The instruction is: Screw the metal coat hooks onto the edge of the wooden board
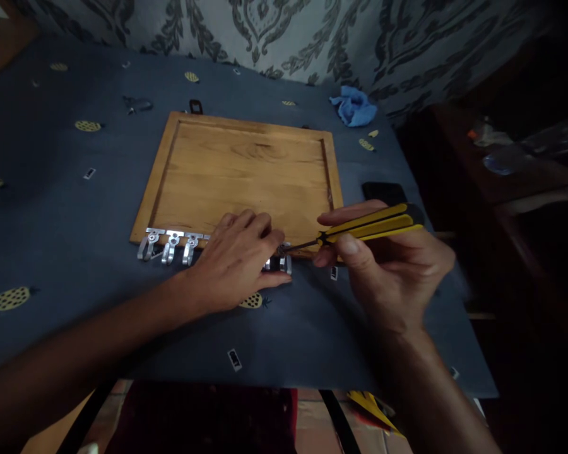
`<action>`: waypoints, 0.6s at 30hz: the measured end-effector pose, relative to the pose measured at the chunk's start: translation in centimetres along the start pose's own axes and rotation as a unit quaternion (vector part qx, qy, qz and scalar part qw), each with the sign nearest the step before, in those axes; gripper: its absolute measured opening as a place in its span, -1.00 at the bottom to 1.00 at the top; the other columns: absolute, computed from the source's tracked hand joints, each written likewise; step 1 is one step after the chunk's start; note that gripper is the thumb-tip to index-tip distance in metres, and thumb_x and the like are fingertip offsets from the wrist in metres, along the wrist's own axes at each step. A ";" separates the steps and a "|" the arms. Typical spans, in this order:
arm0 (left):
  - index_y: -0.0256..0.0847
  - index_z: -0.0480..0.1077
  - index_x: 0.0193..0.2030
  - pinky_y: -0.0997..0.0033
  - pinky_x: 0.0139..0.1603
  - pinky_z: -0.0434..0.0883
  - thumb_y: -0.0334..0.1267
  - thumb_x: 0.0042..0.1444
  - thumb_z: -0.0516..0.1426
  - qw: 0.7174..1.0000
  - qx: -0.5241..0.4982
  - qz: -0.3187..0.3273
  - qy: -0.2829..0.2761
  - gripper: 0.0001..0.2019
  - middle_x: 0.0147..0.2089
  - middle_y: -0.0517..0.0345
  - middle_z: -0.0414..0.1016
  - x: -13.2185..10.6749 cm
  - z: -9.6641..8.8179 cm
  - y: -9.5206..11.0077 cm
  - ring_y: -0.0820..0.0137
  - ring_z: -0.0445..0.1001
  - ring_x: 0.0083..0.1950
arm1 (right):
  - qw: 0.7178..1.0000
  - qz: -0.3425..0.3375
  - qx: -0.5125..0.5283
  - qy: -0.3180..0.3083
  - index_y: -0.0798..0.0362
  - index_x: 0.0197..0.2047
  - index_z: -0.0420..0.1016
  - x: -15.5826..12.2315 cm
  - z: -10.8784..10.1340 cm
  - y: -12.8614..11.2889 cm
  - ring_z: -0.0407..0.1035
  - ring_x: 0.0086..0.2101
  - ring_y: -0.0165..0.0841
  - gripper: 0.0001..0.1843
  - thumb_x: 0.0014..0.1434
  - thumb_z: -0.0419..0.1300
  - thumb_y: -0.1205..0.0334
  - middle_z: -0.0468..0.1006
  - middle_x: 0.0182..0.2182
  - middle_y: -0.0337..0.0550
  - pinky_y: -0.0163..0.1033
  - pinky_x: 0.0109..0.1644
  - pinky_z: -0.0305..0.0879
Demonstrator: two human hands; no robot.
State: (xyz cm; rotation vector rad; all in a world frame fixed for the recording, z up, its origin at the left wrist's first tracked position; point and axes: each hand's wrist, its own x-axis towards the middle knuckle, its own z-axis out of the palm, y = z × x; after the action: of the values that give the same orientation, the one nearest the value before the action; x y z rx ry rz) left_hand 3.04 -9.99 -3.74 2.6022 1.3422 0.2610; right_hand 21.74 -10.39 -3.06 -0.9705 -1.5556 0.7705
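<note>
A framed wooden board (246,170) lies flat on the cloth-covered table. Along its near edge runs a metal hook rail (173,239) with several silver hooks; its middle is hidden under my left hand (239,258). That hand grips the rail toward its right end, fingers bent over the board and thumb stretched below the hooks. My right hand (392,277) is closed around the yellow and black handle of a screwdriver (373,226). The shaft points left, and its tip meets the rail near a right-hand hook, beside my left fingers.
A crumpled blue cloth (354,106) sits at the table's back right. Beyond the board's right side lies a dark flat object (384,192). Pliers (137,105) and a small black piece (195,106) are at the back left. A patterned curtain (284,38) hangs behind the table.
</note>
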 end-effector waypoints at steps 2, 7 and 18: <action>-0.23 0.44 -0.01 0.16 0.00 0.30 0.03 0.17 0.29 1.000 0.001 -0.001 -0.005 -0.60 -0.04 -0.01 0.45 0.0 0.0 0.0 0.10 0.38 0.05 | 1.000 -0.022 -0.014 0.007 -0.06 -0.36 0.62 0.0 -0.1 0.0 0.45 -0.54 -0.43 -0.92 0.18 0.38 0.20 0.63 -0.27 -0.20 -0.29 -0.60 0.41; -0.23 0.45 -0.04 0.16 0.00 0.30 0.03 0.17 0.29 1.000 0.001 0.001 0.000 -0.61 -0.05 -0.01 0.45 0.0 0.0 0.0 0.10 0.38 0.04 | 0.995 -0.075 -0.064 0.019 -0.15 -0.26 0.61 -0.3 -0.2 0.3 0.47 -0.40 -0.27 -0.90 0.13 0.42 0.17 0.60 -0.38 -0.21 -0.17 -0.50 0.45; -0.25 0.46 -0.04 0.13 0.03 0.32 0.05 0.17 0.28 1.000 -0.001 -0.001 -0.014 -0.59 -0.04 -0.03 0.45 0.2 -0.1 0.0 0.07 0.39 0.07 | 0.969 -0.166 -0.074 0.167 -0.02 -0.41 0.48 0.0 0.5 1.0 0.40 -0.54 -0.38 -0.79 0.20 0.35 0.12 0.47 -0.55 -0.31 -0.18 -0.48 0.36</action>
State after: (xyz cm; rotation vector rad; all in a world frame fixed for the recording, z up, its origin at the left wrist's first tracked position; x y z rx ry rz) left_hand 3.14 -9.84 -3.62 2.5924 1.3336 0.2237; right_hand 21.49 -9.91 -4.05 -0.8642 -1.4396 0.2446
